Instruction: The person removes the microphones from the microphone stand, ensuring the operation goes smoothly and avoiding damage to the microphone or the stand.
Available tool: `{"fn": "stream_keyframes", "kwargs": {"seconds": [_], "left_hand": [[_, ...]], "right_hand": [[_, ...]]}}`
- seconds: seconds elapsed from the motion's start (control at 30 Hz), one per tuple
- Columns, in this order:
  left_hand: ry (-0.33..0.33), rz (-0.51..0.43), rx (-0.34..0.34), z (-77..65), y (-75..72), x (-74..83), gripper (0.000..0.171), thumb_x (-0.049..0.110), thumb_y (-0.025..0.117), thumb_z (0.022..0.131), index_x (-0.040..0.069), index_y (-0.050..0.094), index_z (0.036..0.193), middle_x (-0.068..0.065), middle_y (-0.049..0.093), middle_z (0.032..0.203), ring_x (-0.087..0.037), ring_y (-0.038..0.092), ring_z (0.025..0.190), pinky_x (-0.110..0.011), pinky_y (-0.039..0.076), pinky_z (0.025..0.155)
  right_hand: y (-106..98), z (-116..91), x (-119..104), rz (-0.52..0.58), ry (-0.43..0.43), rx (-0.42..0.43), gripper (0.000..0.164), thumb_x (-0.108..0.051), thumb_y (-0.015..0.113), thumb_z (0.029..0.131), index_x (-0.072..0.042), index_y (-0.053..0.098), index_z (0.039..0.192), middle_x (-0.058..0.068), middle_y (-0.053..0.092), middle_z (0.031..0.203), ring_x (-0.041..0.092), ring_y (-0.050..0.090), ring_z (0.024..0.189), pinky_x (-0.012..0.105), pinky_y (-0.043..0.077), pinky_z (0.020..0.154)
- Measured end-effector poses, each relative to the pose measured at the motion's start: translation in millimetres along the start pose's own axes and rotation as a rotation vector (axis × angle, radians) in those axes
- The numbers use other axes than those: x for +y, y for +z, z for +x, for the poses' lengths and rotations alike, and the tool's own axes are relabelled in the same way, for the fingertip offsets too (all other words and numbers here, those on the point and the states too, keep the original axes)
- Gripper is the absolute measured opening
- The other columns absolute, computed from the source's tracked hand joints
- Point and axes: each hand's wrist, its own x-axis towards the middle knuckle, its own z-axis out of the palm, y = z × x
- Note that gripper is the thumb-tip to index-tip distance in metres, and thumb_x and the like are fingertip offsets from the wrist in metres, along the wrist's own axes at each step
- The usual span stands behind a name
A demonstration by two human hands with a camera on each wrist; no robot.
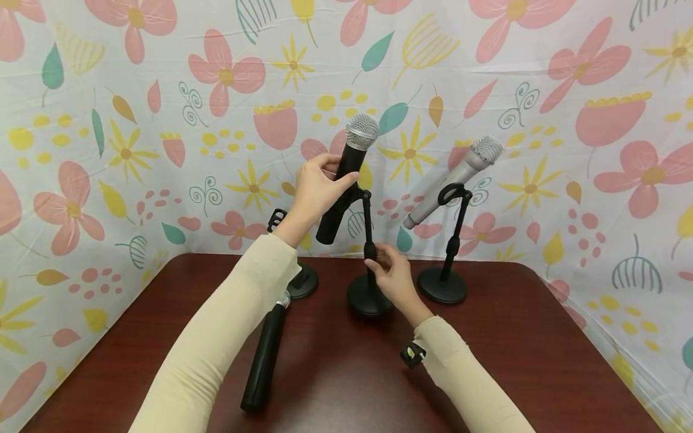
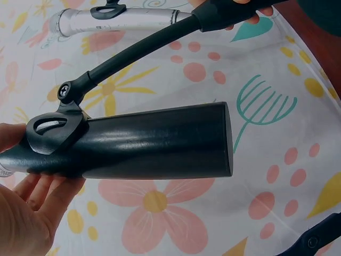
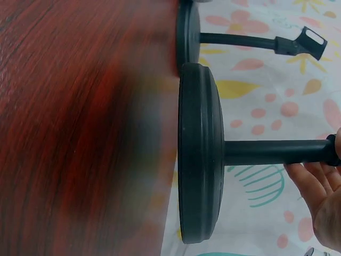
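My left hand grips a black microphone with a silver mesh head, tilted head-up above the middle stand. In the left wrist view the stand's clip wraps round the microphone's body, and the fingers hold it just beside the clip. My right hand pinches the upright pole of that stand at its collar. The stand's round black base looks to be resting on the table, or very close to it.
A silver microphone leans in the right-hand stand. Partly behind my left arm is another stand with a bare clip. A second black microphone lies on the dark red table. Flowered cloth hangs behind.
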Motion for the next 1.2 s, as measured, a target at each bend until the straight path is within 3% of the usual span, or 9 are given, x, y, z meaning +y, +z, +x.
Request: {"fn": "stream_keyframes", "kwargs": {"seconds": [0.37, 0.53, 0.6, 0.73, 0.93, 1.2], "left_hand": [[0.011, -0.056, 0.065, 7.1, -10.9, 5.8, 0.039, 0.023, 0.075, 0.084, 0.004, 0.066, 0.116, -0.01, 0.068, 0.099, -0.019, 0.066, 0.085, -0.028, 0.053, 0.077], [0.03, -0.12, 0.203, 16.2, -28.4, 14.2, 0.035, 0.021, 0.074, 0.084, 0.002, 0.067, 0.112, -0.012, 0.067, 0.095, -0.02, 0.066, 0.081, -0.025, 0.052, 0.075], [0.039, -0.11, 0.226, 17.8, -34.4, 15.6, 0.035, 0.021, 0.073, 0.084, 0.002, 0.066, 0.112, -0.012, 0.067, 0.094, -0.02, 0.065, 0.081, -0.025, 0.052, 0.075], [-0.006, -0.068, 0.15, 10.4, -38.4, 7.0, 0.038, 0.024, 0.071, 0.086, 0.001, 0.063, 0.116, -0.013, 0.067, 0.098, -0.022, 0.065, 0.085, -0.027, 0.052, 0.077], [-0.135, 0.037, 0.013, -11.0, -41.6, -12.3, 0.043, 0.029, 0.071, 0.087, -0.001, 0.061, 0.117, -0.014, 0.067, 0.099, -0.024, 0.066, 0.088, -0.034, 0.053, 0.077], [-0.206, 0.191, -0.125, -35.4, -38.2, -27.5, 0.043, 0.031, 0.07, 0.086, -0.003, 0.061, 0.112, -0.016, 0.069, 0.095, -0.026, 0.065, 0.082, -0.036, 0.05, 0.071]], "right_hand": [[5, 2, -12, -0.021, -0.024, 0.007, 0.026, -0.005, 0.068, 0.089, 0.0, 0.064, 0.115, 0.014, 0.066, 0.099, 0.026, 0.066, 0.09, 0.036, 0.055, 0.071], [7, 1, -13, -0.029, -0.007, -0.002, 0.029, -0.006, 0.068, 0.089, 0.002, 0.062, 0.116, 0.015, 0.066, 0.098, 0.028, 0.066, 0.09, 0.04, 0.054, 0.074], [7, -1, -12, -0.038, 0.006, 0.0, 0.03, -0.006, 0.069, 0.088, 0.004, 0.062, 0.116, 0.015, 0.066, 0.098, 0.028, 0.066, 0.09, 0.042, 0.053, 0.075], [6, 1, -11, -0.028, 0.008, 0.031, 0.033, -0.006, 0.069, 0.088, 0.006, 0.06, 0.118, 0.017, 0.065, 0.1, 0.03, 0.066, 0.092, 0.042, 0.055, 0.075], [5, 7, -10, 0.009, 0.026, 0.035, 0.033, -0.005, 0.068, 0.089, 0.007, 0.058, 0.118, 0.02, 0.065, 0.102, 0.031, 0.066, 0.094, 0.042, 0.056, 0.076], [9, 9, -6, 0.023, 0.04, 0.035, 0.029, -0.004, 0.067, 0.089, 0.006, 0.059, 0.115, 0.019, 0.063, 0.102, 0.032, 0.066, 0.096, 0.045, 0.055, 0.078]]}}
